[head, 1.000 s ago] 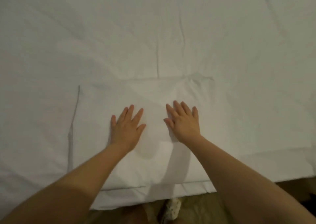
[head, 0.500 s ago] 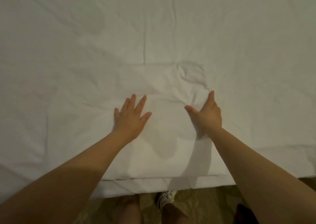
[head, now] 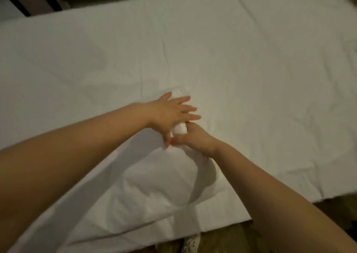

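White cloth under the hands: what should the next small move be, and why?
Probably fold the gripped part over toward the left. The right hand grips a bunched part of the white cloth, raised off the bed sheet, while the left hand presses flat beside it, fingers spread.

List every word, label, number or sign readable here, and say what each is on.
None: no text can be read anywhere in view.
The sheet is plain white, with no label or print showing.
The left hand pressing it and the right hand gripping a fold of it bear no writing.
The shoe at the bottom edge is too blurred to show any mark.
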The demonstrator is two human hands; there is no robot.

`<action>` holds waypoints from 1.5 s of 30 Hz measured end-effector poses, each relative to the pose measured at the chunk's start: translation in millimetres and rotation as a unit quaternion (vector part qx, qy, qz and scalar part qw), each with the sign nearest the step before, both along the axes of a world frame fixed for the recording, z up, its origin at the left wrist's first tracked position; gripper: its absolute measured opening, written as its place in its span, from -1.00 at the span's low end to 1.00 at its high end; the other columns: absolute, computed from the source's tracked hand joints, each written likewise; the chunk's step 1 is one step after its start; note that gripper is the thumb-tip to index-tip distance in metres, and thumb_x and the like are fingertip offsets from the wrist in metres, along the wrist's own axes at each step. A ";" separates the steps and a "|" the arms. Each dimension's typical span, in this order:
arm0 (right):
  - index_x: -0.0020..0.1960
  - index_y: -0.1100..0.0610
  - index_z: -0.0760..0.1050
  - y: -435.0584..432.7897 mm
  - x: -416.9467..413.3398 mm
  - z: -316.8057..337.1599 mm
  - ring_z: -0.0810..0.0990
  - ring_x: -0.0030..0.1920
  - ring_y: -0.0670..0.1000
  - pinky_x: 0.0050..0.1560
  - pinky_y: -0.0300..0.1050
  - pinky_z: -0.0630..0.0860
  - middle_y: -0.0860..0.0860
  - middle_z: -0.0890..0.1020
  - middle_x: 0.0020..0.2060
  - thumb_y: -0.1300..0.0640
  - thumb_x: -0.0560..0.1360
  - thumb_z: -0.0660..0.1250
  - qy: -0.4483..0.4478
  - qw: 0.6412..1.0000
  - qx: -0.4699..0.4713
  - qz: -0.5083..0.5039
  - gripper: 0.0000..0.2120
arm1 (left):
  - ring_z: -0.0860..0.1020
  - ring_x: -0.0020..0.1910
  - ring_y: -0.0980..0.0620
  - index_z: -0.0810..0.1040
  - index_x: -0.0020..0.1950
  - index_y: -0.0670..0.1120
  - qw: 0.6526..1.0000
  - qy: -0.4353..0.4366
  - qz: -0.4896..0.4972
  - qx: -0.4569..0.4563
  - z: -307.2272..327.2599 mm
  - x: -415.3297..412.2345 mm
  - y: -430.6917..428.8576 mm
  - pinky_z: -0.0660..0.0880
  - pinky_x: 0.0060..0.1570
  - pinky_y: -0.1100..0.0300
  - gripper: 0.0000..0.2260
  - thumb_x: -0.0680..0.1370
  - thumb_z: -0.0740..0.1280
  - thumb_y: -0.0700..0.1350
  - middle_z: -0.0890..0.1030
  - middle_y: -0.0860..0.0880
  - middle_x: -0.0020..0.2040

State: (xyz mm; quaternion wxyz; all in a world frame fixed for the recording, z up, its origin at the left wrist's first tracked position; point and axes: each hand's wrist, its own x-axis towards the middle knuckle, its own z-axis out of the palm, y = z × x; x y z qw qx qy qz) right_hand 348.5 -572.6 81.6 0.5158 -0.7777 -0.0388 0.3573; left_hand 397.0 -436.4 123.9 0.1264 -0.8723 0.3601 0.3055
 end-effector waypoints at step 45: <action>0.32 0.00 0.41 -9.5 -215.1 -67.8 0.47 0.22 0.09 0.41 0.04 0.08 0.03 0.55 0.17 0.26 0.49 0.15 -0.204 0.823 -0.421 0.322 -0.57 | 0.49 0.19 -0.09 0.41 0.30 -0.07 0.956 0.026 0.291 0.006 -129.8 -287.0 68.7 0.41 0.13 0.06 -0.71 0.61 0.08 -0.19 0.48 -0.09 0.26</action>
